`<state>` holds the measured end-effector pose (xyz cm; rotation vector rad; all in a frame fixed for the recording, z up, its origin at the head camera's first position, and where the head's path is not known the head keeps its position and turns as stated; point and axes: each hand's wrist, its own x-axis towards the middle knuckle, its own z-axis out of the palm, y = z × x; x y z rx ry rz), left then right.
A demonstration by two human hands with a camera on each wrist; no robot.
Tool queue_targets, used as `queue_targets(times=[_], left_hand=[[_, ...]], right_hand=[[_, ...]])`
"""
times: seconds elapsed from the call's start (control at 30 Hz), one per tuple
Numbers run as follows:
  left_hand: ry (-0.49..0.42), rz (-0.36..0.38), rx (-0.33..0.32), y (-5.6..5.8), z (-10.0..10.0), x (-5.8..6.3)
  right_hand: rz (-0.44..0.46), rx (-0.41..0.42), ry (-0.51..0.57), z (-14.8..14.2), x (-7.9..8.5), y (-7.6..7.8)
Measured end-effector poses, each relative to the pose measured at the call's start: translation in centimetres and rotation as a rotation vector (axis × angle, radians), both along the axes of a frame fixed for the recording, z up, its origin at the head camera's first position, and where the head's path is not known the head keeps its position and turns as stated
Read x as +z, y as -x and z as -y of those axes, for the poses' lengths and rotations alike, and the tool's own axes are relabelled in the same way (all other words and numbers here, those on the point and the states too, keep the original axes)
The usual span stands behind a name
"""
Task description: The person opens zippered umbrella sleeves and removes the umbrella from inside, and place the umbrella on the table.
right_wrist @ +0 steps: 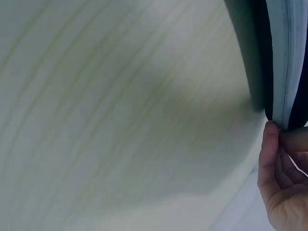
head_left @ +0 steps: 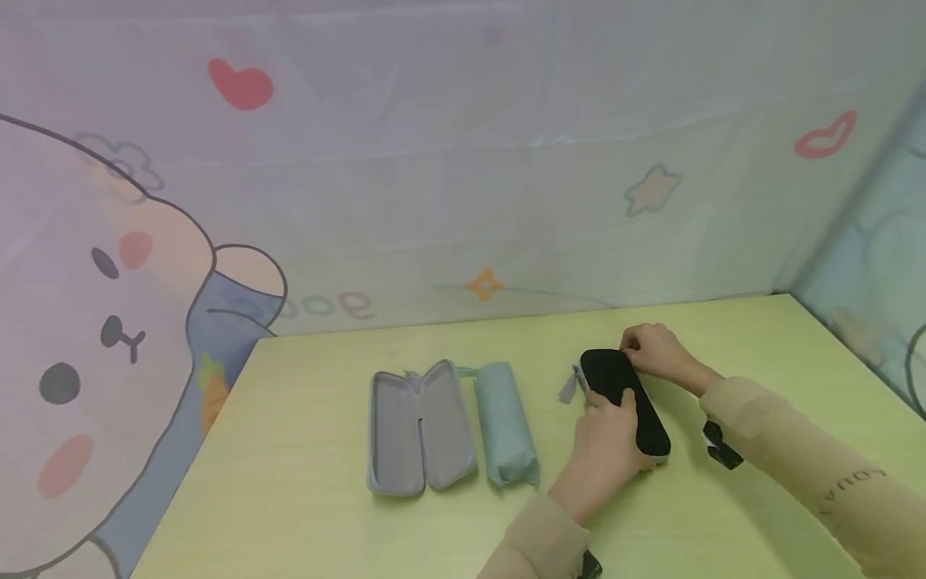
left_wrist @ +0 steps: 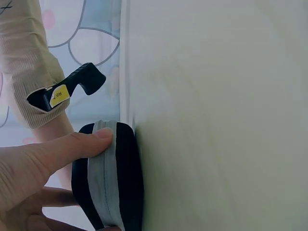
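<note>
Black zippered case [head_left: 606,373] on counter [head_left: 289,450], between hands, long axis slanting far-left to near-right; left hand [head_left: 604,440] grips left side, right hand [head_left: 657,354] pinches far-end edge, fingertips together.

Grips a black case [head_left: 615,378] in the left hand [head_left: 606,438], seemingly pinching its far edge with the right hand [head_left: 660,354], near a green pouch [head_left: 505,426].
</note>
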<state>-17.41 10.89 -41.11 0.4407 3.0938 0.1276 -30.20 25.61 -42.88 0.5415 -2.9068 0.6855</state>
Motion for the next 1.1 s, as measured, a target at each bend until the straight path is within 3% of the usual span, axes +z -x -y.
queue_targets(times=[0.27,0.57,1.1], left_hand=[[-0.018,-0.019,-0.011,0.1,0.0,0.0],[0.060,-0.034,-0.040,0.3,0.5,-0.2],[0.081,-0.091,-0.062,0.2,0.5,0.0]], right_hand=[[0.003,-0.025,0.037,-0.3,-0.7,0.0],[0.017,-0.033,0.054,0.2,-0.5,-0.6],[-0.012,-0.041,-0.008,0.2,-0.2,-1.0]])
